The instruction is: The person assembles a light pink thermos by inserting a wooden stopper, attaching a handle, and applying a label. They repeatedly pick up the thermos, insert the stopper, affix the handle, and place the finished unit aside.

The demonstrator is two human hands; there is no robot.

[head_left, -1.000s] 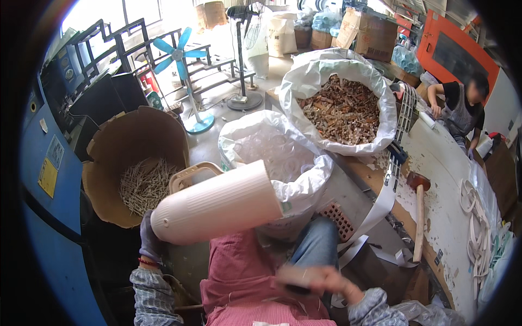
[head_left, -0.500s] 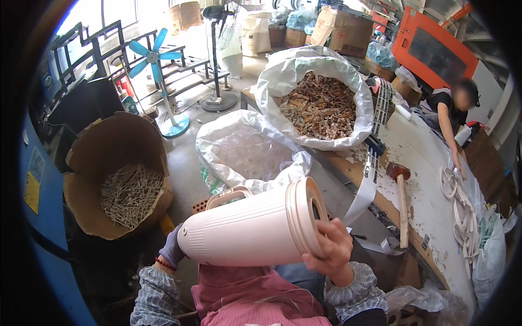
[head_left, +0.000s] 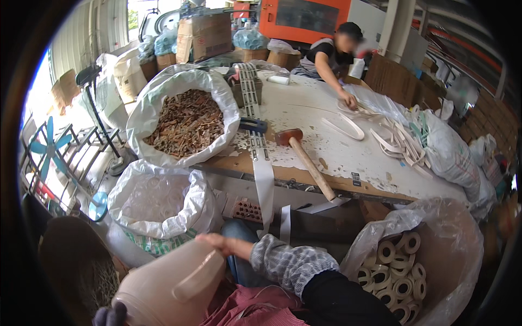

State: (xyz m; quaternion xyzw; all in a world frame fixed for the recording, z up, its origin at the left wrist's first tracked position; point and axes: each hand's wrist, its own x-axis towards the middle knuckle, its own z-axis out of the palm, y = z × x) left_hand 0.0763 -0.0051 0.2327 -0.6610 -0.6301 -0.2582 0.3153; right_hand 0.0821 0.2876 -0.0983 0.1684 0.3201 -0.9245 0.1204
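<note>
A pale pink plastic jug shell [head_left: 163,285] with a long side handle lies slanted across my lap, over a pink apron. My right hand [head_left: 220,243], bare, grips its far upper end. The fingers curl over the rim and are partly hidden by the shell. At the lower left my left hand [head_left: 111,315], in a grey-purple glove, holds the wider end against its fingers. Much of that hand is cut off by the picture's edge. Right beyond the shell stands a white bag [head_left: 157,204] of clear plastic rings.
On the worktable [head_left: 304,108] lie a mallet [head_left: 310,163], pale strap-like parts [head_left: 399,138] and a sack of brown scraps [head_left: 187,122]. A bag of cream rings [head_left: 402,266] stands at right. Across the table a co-worker [head_left: 329,60] reaches toward the straps. A carton of thin sticks [head_left: 81,261] stands left.
My view has swung right, bringing the ring bag in. The jug shell has turned, its handle now facing up toward me, and its right-hand end points farther away. Both hands still hold it.
</note>
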